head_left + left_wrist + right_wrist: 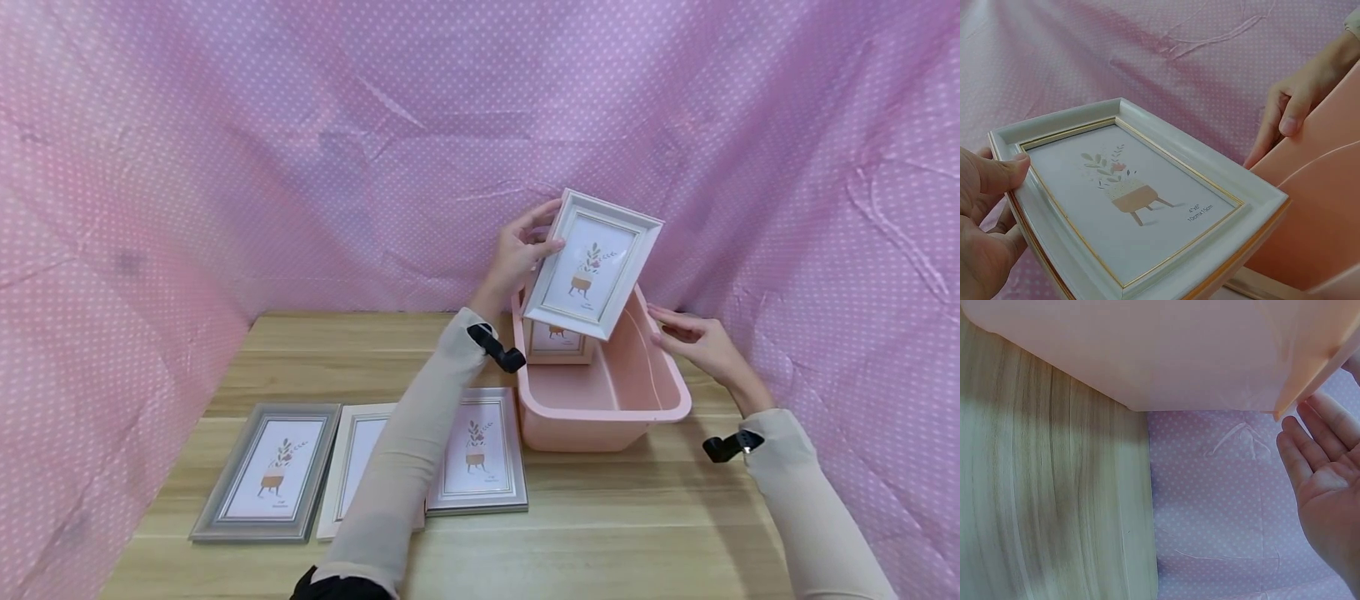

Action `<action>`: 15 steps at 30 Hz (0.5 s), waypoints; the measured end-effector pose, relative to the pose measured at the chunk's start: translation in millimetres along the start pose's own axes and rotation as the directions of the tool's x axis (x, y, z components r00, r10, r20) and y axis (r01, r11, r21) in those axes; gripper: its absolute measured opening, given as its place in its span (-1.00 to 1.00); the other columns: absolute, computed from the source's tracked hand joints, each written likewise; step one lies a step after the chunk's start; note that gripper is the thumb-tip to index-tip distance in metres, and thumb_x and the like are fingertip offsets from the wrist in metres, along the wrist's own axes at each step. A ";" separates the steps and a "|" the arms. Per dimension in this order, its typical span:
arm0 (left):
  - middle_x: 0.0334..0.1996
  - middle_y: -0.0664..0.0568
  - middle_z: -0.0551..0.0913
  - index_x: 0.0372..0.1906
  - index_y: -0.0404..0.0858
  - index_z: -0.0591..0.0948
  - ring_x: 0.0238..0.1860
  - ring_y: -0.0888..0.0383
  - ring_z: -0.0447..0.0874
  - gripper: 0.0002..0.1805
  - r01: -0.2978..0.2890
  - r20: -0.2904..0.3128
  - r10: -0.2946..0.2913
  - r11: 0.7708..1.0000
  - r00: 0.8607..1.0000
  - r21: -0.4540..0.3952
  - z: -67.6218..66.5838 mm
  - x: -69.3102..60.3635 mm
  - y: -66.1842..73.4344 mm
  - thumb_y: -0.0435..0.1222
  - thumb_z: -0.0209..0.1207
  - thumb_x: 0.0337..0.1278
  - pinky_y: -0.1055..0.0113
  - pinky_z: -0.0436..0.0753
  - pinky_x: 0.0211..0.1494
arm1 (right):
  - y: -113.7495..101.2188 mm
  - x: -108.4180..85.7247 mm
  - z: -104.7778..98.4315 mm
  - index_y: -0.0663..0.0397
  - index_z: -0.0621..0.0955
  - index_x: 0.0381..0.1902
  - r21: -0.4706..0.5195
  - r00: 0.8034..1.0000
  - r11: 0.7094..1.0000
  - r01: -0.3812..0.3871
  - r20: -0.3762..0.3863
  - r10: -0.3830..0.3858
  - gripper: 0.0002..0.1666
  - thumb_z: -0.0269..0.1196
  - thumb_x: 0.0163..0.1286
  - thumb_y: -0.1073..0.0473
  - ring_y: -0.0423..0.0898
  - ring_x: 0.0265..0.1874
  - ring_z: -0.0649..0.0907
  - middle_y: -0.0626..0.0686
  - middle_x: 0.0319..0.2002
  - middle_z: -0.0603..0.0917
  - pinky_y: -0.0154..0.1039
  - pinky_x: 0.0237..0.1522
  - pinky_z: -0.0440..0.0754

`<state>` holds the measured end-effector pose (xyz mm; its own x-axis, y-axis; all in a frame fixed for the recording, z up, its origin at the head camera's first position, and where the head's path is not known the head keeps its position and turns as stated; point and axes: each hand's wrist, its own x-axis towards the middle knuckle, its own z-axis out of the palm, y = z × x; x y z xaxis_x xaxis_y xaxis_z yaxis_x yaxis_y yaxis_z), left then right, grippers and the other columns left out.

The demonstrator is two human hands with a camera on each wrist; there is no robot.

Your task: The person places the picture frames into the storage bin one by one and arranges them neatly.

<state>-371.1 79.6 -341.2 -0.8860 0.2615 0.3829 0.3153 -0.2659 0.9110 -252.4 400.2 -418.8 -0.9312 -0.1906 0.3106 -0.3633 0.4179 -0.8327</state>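
The white picture frame (592,262) is raised at the far end of the pink tub (581,433), tilted, its face turned to the head camera. It is rectangular, with a smooth, stepped moulding and gold-coloured lines around the inner opening. Its printed sheet shows a plant in a pot on legs, with small lettering below. Contact between frame and tub cannot be determined.

The left hand (517,250) grasps the white picture frame by its left side, thumb on the face, fingers behind. The right hand (705,346) pinches the tub's right rim; its thumb lies over the lip and its fingers run fairly straight along the outer wall.

The tub is smooth, apparently plastic, with rounded corners and a rolled rim; it stands toward the table's far right corner. Inside, against the left wall, is a light brown frame (558,343), partly hidden by the white one.

Three frames lie face up in a row, left of the tub. A grey frame (266,475) is nearest the table's left edge; a cream frame (363,442) is in the middle, partly covered by the left sleeve (412,458); a silver frame (477,454) is beside the tub.

The table (615,533) has a pale, streaked wood-grain surface. Beyond its far edge hangs creased pink cloth (375,167) with white dots.
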 end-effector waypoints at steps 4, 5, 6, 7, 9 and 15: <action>0.17 -0.06 0.67 0.33 -0.10 0.58 0.00 0.08 0.71 -0.37 0.019 0.019 -0.019 1.000 1.000 0.004 4.5 -0.3 -2.2 -0.54 0.33 0.15 0.20 0.80 0.01 | 0.6 -0.5 -0.7 0.39 0.55 0.28 -0.005 0.999 0.999 -0.033 -0.004 0.033 -0.45 0.36 0.35 0.37 -0.54 0.17 0.57 -0.01 0.34 0.59 -0.55 0.21 0.55; 0.17 -0.08 0.67 0.34 -0.12 0.58 0.00 0.07 0.72 -0.37 0.014 0.029 -0.014 1.000 0.999 0.011 5.7 -0.5 -2.7 -0.55 0.33 0.15 0.20 0.80 0.01 | 0.4 -0.4 -0.6 0.38 0.55 0.28 -0.010 0.999 0.999 -0.039 -0.005 0.039 -0.45 0.36 0.35 0.37 -0.54 0.17 0.57 0.02 0.34 0.59 -0.54 0.22 0.55; 0.17 -0.10 0.67 0.34 -0.13 0.58 0.00 0.05 0.72 -0.37 0.006 0.041 -0.007 1.000 0.999 0.020 7.0 -0.7 -3.3 -0.55 0.33 0.15 0.19 0.80 0.01 | 0.6 -0.5 -0.7 0.36 0.56 0.28 -0.016 0.999 0.999 -0.043 -0.007 0.043 -0.46 0.36 0.35 0.36 -0.54 0.17 0.57 0.05 0.35 0.58 -0.54 0.22 0.55; 0.17 -0.13 0.66 0.34 -0.16 0.57 -0.01 0.03 0.73 -0.37 -0.004 0.052 0.003 1.000 0.999 0.030 8.2 -1.1 -3.8 -0.56 0.33 0.15 0.19 0.80 0.01 | 0.7 -0.3 -0.7 0.35 0.57 0.28 -0.019 0.999 0.999 -0.047 -0.011 0.047 -0.46 0.36 0.36 0.36 -0.54 0.17 0.57 0.08 0.35 0.57 -0.53 0.22 0.55; 0.18 -0.19 0.66 0.35 -0.20 0.56 -0.02 0.00 0.73 -0.37 -0.025 0.069 0.022 0.999 0.997 0.045 10.3 -1.9 -5.0 -0.56 0.33 0.15 0.18 0.80 0.02 | 0.6 0.0 -0.4 0.34 0.57 0.27 -0.022 0.999 0.999 -0.049 -0.018 0.049 -0.47 0.36 0.36 0.35 -0.54 0.16 0.58 0.15 0.34 0.56 -0.55 0.20 0.56; 0.18 -0.22 0.64 0.36 -0.20 0.54 -0.03 0.02 0.73 -0.36 -0.002 0.068 0.000 1.000 0.998 0.027 11.8 -4.3 -11.8 -0.57 0.32 0.16 0.16 0.81 0.01 | 1.1 0.3 0.0 0.34 0.58 0.26 -0.023 0.999 0.999 -0.041 -0.019 0.041 -0.48 0.36 0.36 0.35 -0.53 0.14 0.59 0.19 0.33 0.56 -0.59 0.16 0.56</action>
<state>-367.0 92.6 -351.7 -0.8608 0.3242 0.3923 0.3257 -0.2413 0.9141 -253.1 400.6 -419.6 -0.9457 -0.1560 0.2850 -0.3249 0.4459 -0.8340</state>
